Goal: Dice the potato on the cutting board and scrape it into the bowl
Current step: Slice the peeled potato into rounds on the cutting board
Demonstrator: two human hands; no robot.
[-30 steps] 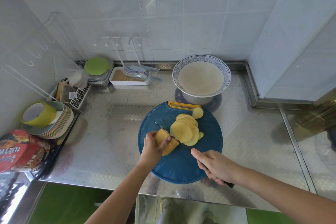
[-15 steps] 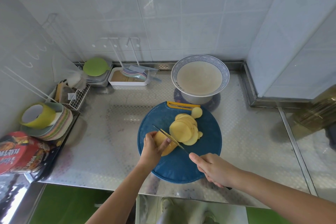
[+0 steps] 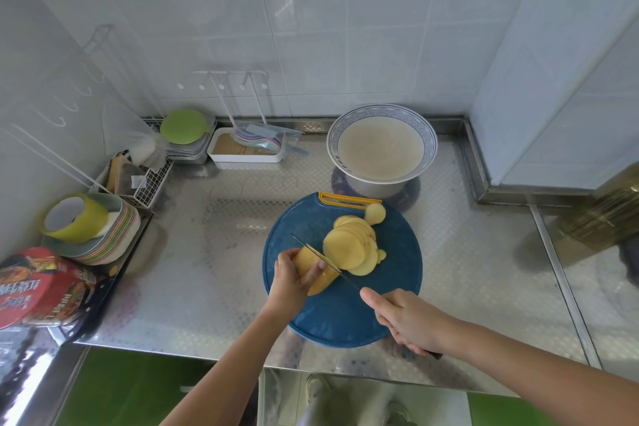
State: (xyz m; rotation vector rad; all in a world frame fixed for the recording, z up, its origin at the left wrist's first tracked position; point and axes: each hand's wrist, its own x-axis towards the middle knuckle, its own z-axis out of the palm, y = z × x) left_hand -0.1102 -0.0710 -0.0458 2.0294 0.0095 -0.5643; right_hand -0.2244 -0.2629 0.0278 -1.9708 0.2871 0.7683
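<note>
A round blue cutting board [image 3: 397, 252] lies on the steel counter. On it, the uncut end of a peeled yellow potato [image 3: 313, 264] is held by my left hand [image 3: 292, 282], fingers curled over it. A leaning stack of potato slices [image 3: 351, 247] lies just to its right, with one loose slice [image 3: 375, 213] near the board's far edge. My right hand [image 3: 404, 318] grips the knife handle; the thin knife blade [image 3: 328, 264] runs diagonally across the potato between the held end and the slices. A blue-rimmed white bowl [image 3: 382, 149] stands behind the board.
A white tray with spoons [image 3: 247, 149] and a green lid [image 3: 183, 126] sit at the back left. A wire basket [image 3: 145, 183], a plate stack with a green cup [image 3: 86, 228] and a red package [image 3: 38, 287] line the left edge. The counter's front edge is close below the board.
The knife has shifted slightly left along the potato, against the held end. My left hand has stayed on the potato and the slice stack looks the same.
</note>
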